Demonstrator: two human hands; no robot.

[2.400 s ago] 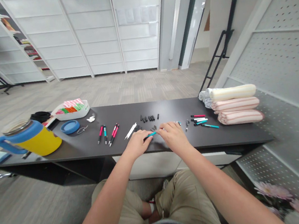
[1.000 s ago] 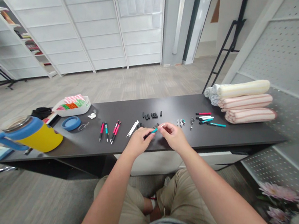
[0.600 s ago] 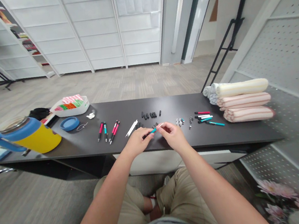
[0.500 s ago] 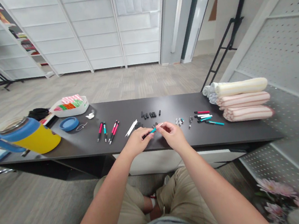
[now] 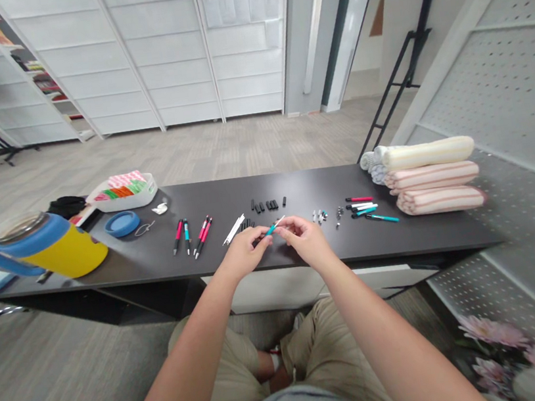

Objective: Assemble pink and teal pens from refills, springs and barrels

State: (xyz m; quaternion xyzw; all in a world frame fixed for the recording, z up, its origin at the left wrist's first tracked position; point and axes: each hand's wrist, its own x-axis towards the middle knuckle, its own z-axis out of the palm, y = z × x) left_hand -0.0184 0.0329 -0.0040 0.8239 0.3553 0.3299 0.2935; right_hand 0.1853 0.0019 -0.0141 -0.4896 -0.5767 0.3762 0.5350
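Note:
My left hand (image 5: 247, 251) is closed around a teal pen barrel (image 5: 270, 230) with a dark grip section, held tilted over the front of the desk. A thin white pen refill (image 5: 279, 220) sticks out of the barrel's upper end, and my right hand (image 5: 307, 240) pinches there with thumb and forefinger. How deep the refill sits is hidden by the fingers. Beside my left hand lie white refills (image 5: 232, 230) and small dark rods (image 5: 247, 224). Beyond the hands is a row of short black grips (image 5: 267, 206). Small silvery pen parts (image 5: 320, 217) lie right of my right hand.
Red and teal pens (image 5: 203, 237) lie left; loose coloured barrels (image 5: 363, 207) lie right on the dark desk (image 5: 217, 194). Rolled towels (image 5: 436, 175) stack at the right end. A yellow-blue jug (image 5: 63, 252), a blue lid (image 5: 122, 224) and a white basket (image 5: 147, 194) stand left.
The pen barrel has turned to a steeper tilt, and the thin white refill now shows above the fingertips. Both hands stay together in nearly the same place; the view has shifted slightly.

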